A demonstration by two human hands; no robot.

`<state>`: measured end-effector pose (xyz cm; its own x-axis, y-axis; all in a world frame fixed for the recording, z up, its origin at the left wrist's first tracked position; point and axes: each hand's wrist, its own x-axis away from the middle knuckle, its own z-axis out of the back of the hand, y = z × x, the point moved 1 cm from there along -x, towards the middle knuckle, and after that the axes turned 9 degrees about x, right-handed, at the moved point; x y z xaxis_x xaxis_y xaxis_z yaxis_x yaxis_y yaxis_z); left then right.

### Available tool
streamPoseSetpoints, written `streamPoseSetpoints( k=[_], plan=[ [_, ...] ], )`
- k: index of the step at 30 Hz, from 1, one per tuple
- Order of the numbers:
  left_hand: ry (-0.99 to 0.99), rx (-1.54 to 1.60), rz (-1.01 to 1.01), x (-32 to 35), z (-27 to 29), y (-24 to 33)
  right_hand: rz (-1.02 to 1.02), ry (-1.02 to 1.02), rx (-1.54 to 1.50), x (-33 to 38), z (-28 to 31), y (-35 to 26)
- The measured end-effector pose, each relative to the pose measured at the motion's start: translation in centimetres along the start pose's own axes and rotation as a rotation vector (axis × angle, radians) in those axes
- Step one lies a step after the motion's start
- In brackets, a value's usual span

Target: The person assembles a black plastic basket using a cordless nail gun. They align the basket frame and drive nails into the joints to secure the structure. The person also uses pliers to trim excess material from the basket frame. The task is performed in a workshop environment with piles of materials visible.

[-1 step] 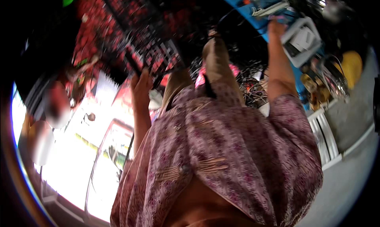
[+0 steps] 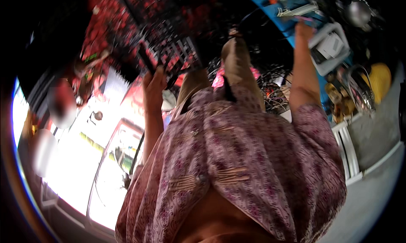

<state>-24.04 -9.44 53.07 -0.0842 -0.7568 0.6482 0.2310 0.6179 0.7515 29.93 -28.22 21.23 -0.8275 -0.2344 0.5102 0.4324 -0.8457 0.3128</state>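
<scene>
My left hand (image 2: 155,83) is closed around a dark, stick-like thing (image 2: 146,59), which points up and away from me. Its far end merges with a dark slatted frame (image 2: 179,52), so its kind is unclear. Over on the right, my right arm stretches out to a blue work surface (image 2: 264,5). There my right hand (image 2: 303,30) is beside a thin pink thing (image 2: 305,19) and a pale, long-shaped piece (image 2: 299,10). Blur and the hand's own back hide its fingers, so whether it grips the pink thing does not show.
A whitish tray (image 2: 344,50) with a pale box-like item lies right of my right hand. Beyond it are a yellow rounded thing (image 2: 378,82) and a white slatted stool or rack (image 2: 347,152). Tangled dark wires (image 2: 272,88) lie beside my leg. Red bits cover the area at far left.
The whole view has shifted slightly, so most things sit a little further right. Both hands stay in about the same place relative to the things around them.
</scene>
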Motion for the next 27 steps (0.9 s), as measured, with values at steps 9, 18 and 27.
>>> streamPoseSetpoints(
  k=[9, 18, 27],
  plan=[
    [-0.004, -0.047, 0.014, -1.9, -0.5, 0.6, -0.086, 0.180, -0.890, -5.2, 5.6, -8.2],
    [-0.078, -0.775, -0.010, -5.7, -2.5, 2.1, 0.272, 0.119, 0.833, -5.7, 8.2, -13.8],
    [-0.035, -1.048, -0.401, -6.3, 1.0, 7.5, 0.351, 0.501, 0.203, -12.3, 2.3, -2.4]
  ],
)
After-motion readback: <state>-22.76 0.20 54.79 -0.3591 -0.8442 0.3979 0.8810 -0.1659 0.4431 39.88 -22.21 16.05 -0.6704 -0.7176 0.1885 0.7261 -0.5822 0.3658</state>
